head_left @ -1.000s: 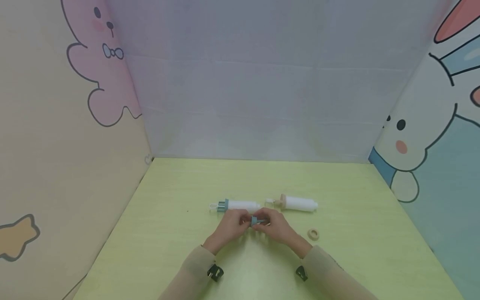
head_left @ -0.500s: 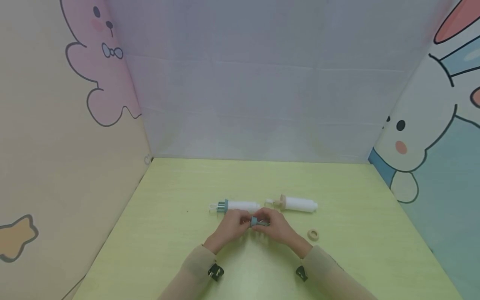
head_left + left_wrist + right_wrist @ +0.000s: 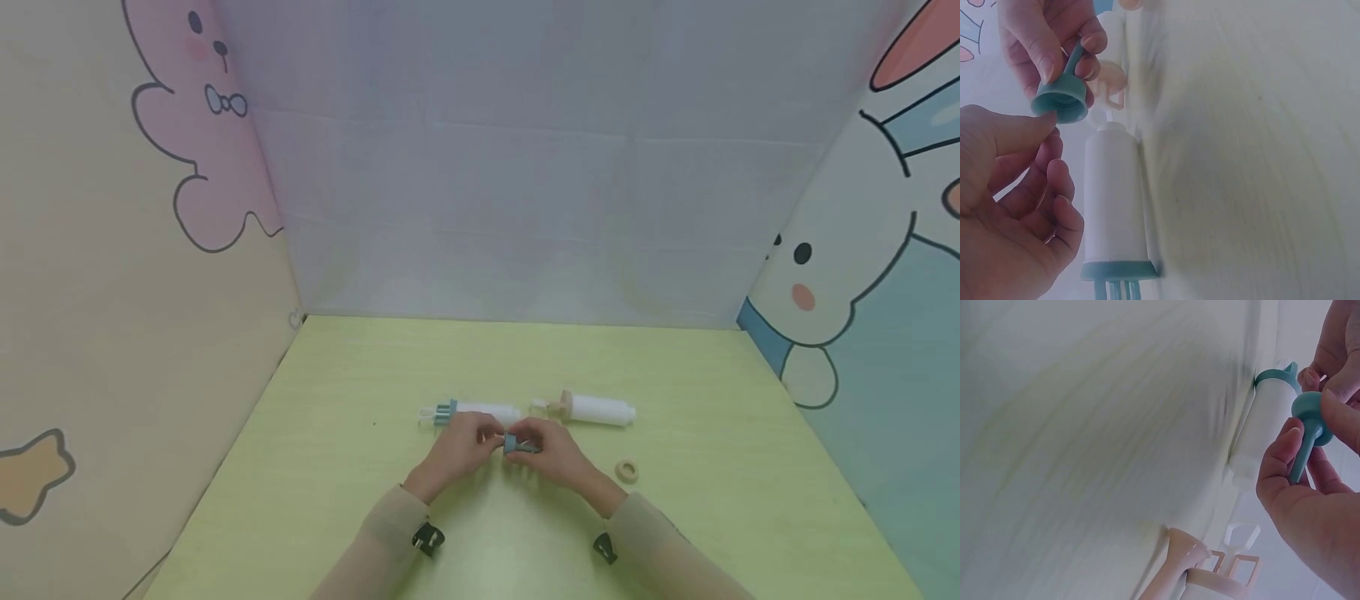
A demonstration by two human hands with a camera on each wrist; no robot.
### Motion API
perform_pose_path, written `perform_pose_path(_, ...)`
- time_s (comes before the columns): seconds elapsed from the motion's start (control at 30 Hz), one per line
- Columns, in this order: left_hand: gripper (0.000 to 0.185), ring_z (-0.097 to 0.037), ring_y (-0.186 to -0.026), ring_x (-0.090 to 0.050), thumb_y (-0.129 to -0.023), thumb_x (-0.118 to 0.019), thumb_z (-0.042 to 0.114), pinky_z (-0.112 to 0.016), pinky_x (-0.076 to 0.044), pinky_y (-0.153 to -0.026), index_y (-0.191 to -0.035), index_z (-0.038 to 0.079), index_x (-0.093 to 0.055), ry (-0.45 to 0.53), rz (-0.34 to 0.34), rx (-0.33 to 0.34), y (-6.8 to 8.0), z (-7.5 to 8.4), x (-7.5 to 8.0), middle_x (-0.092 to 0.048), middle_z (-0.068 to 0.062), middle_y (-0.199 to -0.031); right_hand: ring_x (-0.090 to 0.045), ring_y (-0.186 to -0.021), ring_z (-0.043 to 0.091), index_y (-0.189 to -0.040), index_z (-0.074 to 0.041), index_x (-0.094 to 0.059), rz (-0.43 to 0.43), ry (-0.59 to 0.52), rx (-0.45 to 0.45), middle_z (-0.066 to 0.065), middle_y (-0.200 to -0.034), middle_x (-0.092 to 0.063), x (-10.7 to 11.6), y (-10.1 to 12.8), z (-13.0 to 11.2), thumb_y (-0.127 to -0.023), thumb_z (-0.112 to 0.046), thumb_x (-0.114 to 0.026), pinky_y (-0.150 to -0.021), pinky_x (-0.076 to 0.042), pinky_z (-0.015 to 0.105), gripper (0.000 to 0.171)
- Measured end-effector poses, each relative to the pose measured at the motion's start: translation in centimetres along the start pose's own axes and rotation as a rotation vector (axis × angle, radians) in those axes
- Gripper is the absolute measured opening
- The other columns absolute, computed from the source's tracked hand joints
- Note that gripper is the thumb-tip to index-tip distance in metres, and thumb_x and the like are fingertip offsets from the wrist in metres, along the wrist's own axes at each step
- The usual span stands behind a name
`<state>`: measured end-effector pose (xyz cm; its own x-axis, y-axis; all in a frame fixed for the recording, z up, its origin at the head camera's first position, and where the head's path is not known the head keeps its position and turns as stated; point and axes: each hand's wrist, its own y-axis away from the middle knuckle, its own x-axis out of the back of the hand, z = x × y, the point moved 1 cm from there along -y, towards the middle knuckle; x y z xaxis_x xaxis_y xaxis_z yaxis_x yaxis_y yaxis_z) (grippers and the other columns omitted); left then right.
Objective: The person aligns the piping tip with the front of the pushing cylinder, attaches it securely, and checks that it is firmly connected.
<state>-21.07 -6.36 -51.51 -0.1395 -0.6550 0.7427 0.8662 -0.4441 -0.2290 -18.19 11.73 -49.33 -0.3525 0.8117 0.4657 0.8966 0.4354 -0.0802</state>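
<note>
My right hand (image 3: 552, 450) pinches a small teal funnel-shaped piece (image 3: 1063, 99) with a hollow cup and thin stem (image 3: 1301, 459). The cup's mouth faces my left hand (image 3: 459, 447). In the left wrist view, the left hand's fingers curl and its thumb tip overlaps the cup's rim; I cannot tell if it grips the rim. Just beyond the hands lies a white tube with teal collar and handle (image 3: 480, 412), like a decorating syringe. A similar white tube with beige collar (image 3: 600, 408) lies to its right.
A beige ring-shaped piece (image 3: 627, 471) rests on the yellow-green table (image 3: 360, 500), right of the right hand. A beige flared piece (image 3: 1185, 551) shows near the beige collar. Walls with cartoon figures (image 3: 810, 275) stand around the table.
The left hand has shifted slightly up and left, showing more of the teal piece's cup. The right hand keeps its pinch on the teal piece. Both white tubes stay put.
</note>
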Motion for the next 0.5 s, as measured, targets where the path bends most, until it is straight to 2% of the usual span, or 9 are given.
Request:
perform_pose_path(0.23, 0.025, -0.008, -0.066, -0.053, -0.078, -0.076, 0.024, -0.022, -0.043, -0.058, -0.099, 0.013, -0.07, -0.04, 0.078, 0.038, 0.0, 0.0, 1.5, -0.062, 0.004, -0.078, -0.065, -0.095, 0.027, -0.107, -0.002, -0.064, 0.02, 0.073, -0.012, 0.01, -0.102, -0.067, -0.3, -0.1, 1.7, -0.08, -0.017, -0.074, -0.081, -0.051, 0.034, 0.033)
perform_pose_path(0.37, 0.034, -0.016, -0.082, -0.055, -0.073, -0.079, 0.029, -0.029, -0.046, -0.069, -0.102, 0.013, -0.07, -0.099, 0.147, 0.027, -0.1, 0.0, 2.2, -0.063, 0.001, -0.089, -0.065, -0.094, 0.026, -0.107, -0.001, -0.063, 0.029, 0.091, -0.006, 0.011, -0.102, -0.068, -0.2, -0.1, 1.7, -0.079, -0.017, -0.074, -0.08, -0.051, 0.03, 0.034)
perform_pose_path(0.5, 0.043, -0.023, -0.098, -0.054, -0.069, -0.081, 0.035, -0.04, -0.044, -0.082, -0.105, 0.016, -0.069, -0.227, 0.205, -0.001, -0.4, -0.9, 2.2, -0.064, -0.001, -0.103, -0.065, -0.094, 0.026, -0.108, -0.001, -0.063, 0.025, 0.078, -0.003, 0.011, -0.102, -0.068, -0.1, 0.0, 1.7, -0.08, -0.017, -0.074, -0.08, -0.051, 0.029, 0.034)
